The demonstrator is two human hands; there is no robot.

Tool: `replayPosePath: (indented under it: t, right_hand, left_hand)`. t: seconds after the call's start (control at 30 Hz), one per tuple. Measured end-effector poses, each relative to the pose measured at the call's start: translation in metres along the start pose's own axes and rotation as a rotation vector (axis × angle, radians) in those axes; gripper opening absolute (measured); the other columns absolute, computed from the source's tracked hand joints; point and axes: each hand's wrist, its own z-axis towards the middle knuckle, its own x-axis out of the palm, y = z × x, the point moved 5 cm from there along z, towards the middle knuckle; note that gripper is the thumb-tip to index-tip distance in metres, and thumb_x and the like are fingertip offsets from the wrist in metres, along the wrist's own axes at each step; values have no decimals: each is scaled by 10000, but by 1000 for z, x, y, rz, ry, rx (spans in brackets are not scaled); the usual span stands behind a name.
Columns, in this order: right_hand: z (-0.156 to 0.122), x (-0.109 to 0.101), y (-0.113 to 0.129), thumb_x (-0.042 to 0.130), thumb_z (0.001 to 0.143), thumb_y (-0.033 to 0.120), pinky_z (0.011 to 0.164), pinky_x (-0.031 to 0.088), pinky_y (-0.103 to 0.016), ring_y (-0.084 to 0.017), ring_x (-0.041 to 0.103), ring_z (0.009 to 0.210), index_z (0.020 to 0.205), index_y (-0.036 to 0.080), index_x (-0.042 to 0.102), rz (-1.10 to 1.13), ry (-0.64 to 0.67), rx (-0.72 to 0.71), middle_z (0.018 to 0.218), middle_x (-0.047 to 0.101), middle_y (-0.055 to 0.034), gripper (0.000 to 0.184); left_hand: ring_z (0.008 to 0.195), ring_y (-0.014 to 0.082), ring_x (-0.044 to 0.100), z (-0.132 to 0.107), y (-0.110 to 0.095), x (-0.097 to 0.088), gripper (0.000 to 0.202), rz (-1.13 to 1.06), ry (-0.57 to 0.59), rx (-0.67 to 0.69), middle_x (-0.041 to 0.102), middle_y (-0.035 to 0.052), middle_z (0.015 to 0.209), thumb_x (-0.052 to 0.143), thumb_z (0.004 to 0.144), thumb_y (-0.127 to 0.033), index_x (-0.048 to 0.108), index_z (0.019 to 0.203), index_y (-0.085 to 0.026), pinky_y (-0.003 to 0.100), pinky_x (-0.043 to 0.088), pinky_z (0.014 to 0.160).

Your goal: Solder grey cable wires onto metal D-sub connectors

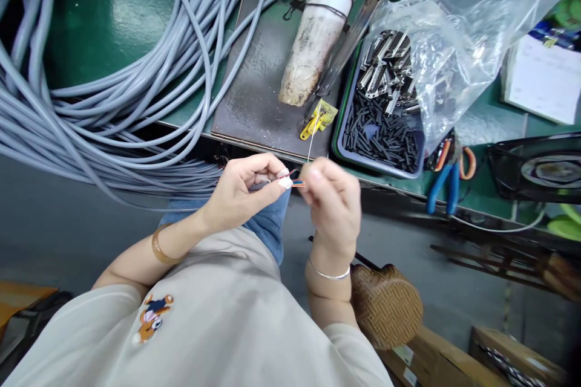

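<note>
My left hand (240, 187) is closed in a pinch in front of the table edge, with white wrapping on its fingertips. It grips a bundle of thin coloured wires (297, 183); the rest of that cable is hidden by the hand. Facing it, my right hand (334, 202) is slightly blurred and pinches the other end of the same wires. A thin pale strand (311, 144) runs up from beside my right fingers toward a small yellow plastic tool (313, 123). That tool lies on a dark board (258, 97) just beyond my hands.
Many grey cables (136, 109) with stripped ends cover the left side. A wrapped, stained white tube (313, 42) leans over the board. Right of it, a bin (338, 133) holds metal connector parts and black sleeves under a plastic bag (476, 42). Blue-handled pliers (443, 187) overhang the edge.
</note>
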Motion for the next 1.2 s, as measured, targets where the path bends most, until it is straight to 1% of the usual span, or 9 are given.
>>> replayPosePath:
  t: [0.07,0.13,0.23,0.3,0.5,0.6,0.8,1.0,1.2]
  right_hand:
    - [1,-12,1,587,987,349,473,279,-250,-82,358,484,640,219,511,66,-144,-42,541,388,62,378]
    - [0,-19,4,605,981,384,478,307,-248,-85,395,492,676,219,590,-31,-243,-83,555,466,48,348]
    - [-4,-12,5,660,953,424,496,349,-256,-86,455,524,860,223,742,-225,-176,-54,671,632,16,236]
    - [-7,-3,4,701,927,397,494,337,-263,-74,430,517,926,229,769,-265,-121,-39,736,671,12,181]
    - [-9,7,1,707,922,334,558,374,-278,-101,507,598,837,223,754,-285,-151,-64,707,631,12,148]
    - [-8,6,-1,726,907,322,533,331,-278,-92,468,573,826,224,752,-286,-175,-72,696,617,21,130]
    - [-9,7,-2,737,895,266,533,294,-278,-71,407,546,831,231,760,-240,-178,-89,680,598,42,76]
    - [-7,8,-4,727,882,256,502,242,-272,-50,326,508,796,215,735,-224,-186,-49,654,530,60,96]
    - [-5,9,-5,721,863,258,474,211,-258,-40,301,497,818,204,737,-221,-159,-7,702,588,46,71]
  left_hand:
    - [559,53,449,0,2,-3,197,-25,-46,-10,547,-30,650,768,809,-247,617,739,-143,174,366,507]
    - [540,47,437,1,4,-6,210,-49,-83,-23,530,-36,632,767,813,-260,611,734,-144,168,345,487]
    - [519,38,420,3,4,-5,229,-84,-82,-19,518,-47,615,785,795,-268,602,727,-148,163,343,471]
    - [515,35,423,4,3,-4,225,-94,-76,-5,521,-50,614,792,783,-251,599,725,-150,159,359,474]
    - [452,23,416,3,11,-5,147,-167,-102,-61,571,-51,600,766,756,-214,638,788,-148,154,334,432]
    - [425,23,436,2,16,-8,130,-199,-123,-95,608,-42,607,738,746,-205,653,825,-146,158,330,422]
    - [423,43,442,1,17,-11,127,-195,-139,-119,515,-73,508,725,763,-235,639,810,-155,176,341,448]
    - [433,51,459,0,19,-11,143,-199,-137,-127,520,-71,510,730,777,-251,629,815,-157,182,352,454]
    - [438,46,461,0,20,-9,153,-225,-111,-136,544,-65,544,736,779,-244,620,817,-151,177,367,450]
